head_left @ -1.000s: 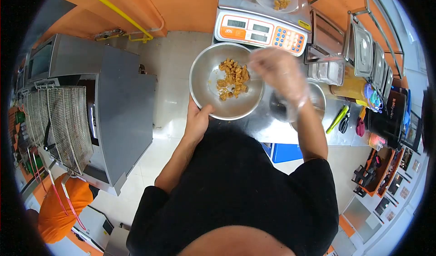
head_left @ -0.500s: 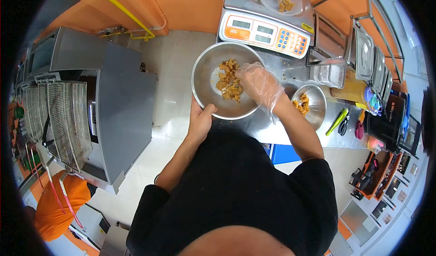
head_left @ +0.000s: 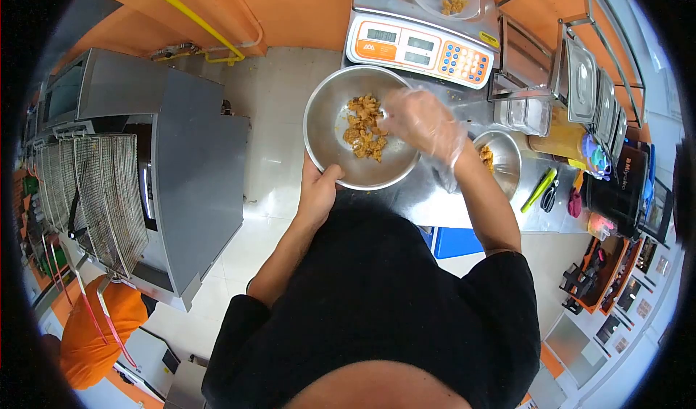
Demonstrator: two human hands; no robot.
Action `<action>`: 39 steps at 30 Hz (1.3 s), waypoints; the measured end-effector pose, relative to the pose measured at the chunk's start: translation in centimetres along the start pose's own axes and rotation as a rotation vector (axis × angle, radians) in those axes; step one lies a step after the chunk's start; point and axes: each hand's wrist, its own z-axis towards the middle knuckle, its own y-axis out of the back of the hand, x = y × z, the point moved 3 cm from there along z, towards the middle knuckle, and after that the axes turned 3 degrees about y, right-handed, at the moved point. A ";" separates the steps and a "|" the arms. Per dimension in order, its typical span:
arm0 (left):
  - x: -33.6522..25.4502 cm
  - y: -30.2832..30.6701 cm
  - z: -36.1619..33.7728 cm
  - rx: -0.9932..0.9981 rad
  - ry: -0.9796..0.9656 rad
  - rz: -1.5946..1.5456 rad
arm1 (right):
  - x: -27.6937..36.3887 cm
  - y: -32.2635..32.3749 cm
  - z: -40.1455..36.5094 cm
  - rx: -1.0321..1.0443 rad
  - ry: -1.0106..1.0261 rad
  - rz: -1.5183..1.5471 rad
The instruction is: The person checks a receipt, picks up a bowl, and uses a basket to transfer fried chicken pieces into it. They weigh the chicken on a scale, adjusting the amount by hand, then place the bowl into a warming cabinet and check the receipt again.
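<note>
My left hand [head_left: 319, 193] is closed on the near-left rim of a large steel mixing bowl [head_left: 326, 155], thumb over the edge. Brown, crumbly fried pieces [head_left: 366, 127] lie heaped in the bowl. Over its right side is my right hand [head_left: 422, 121] in a clear plastic glove, fingers curled down toward the pieces; motion blurs it, and what it pinches, if anything, is hidden. A smaller steel bowl [head_left: 510, 164] with more fried pieces [head_left: 486, 158] stands to the right, partly behind my right wrist.
Behind the bowl sits a digital scale [head_left: 420, 50] bearing a clear plate [head_left: 471, 3] of fried pieces. A green-handled tool [head_left: 539, 190] and scissors [head_left: 550, 197] lie at right beside clear containers [head_left: 523, 117]. Fryer baskets [head_left: 109, 191] and a person in orange [head_left: 101, 329] are at left.
My right hand has moved slightly right and up, away from the fried pieces and toward the bowl's right rim. My left hand keeps its hold on the bowl.
</note>
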 end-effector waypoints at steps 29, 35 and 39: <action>0.9 -0.2 -0.6 0.059 -0.073 0.076 | 0.7 -5.2 -3.9 0.043 0.159 -0.126; 0.4 -0.4 -0.5 0.064 -0.063 0.100 | 0.4 -4.5 -1.0 -0.229 0.089 -0.009; 0.5 -0.1 -0.2 0.037 -0.069 0.069 | 0.1 -4.8 -1.0 -0.021 0.028 -0.035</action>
